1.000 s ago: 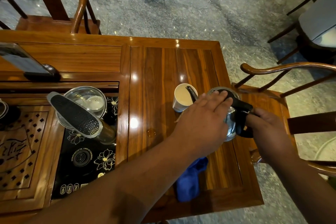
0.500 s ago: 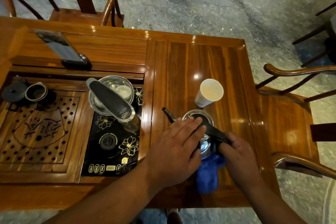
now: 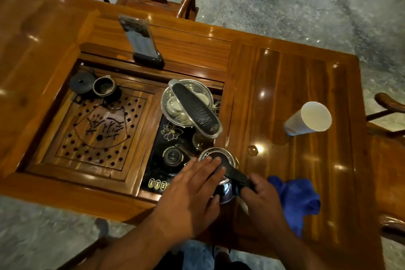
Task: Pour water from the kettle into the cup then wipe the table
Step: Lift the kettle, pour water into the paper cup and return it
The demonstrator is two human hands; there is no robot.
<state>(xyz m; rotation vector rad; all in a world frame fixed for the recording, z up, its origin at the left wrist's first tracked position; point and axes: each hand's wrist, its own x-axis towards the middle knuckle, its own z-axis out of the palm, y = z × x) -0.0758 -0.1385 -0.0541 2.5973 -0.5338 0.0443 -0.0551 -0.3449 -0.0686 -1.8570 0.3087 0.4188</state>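
The steel kettle (image 3: 226, 189) with a black lid and handle sits at the right edge of the black stove panel (image 3: 166, 160), spout pointing left. My right hand (image 3: 257, 195) grips its black handle. My left hand (image 3: 192, 193) lies flat with fingers on the lid. The white paper cup (image 3: 309, 119) stands apart on the glossy wooden table (image 3: 306, 72), far right. A crumpled blue cloth (image 3: 295, 199) lies on the table just right of my right hand. A small water drop (image 3: 253, 149) glistens between kettle and cup.
A steel bowl with small cups and a black-handled strainer (image 3: 195, 109) sits behind the kettle. A carved wooden tea tray (image 3: 94, 136) with a dark teapot (image 3: 82, 82) lies left. A phone on a stand (image 3: 140, 41) is behind. Wooden chairs stand at the far side and right.
The kettle has been carried from beside the cup leftward to the stove panel, both hands still on it. The blue cloth now lies uncovered to the right.
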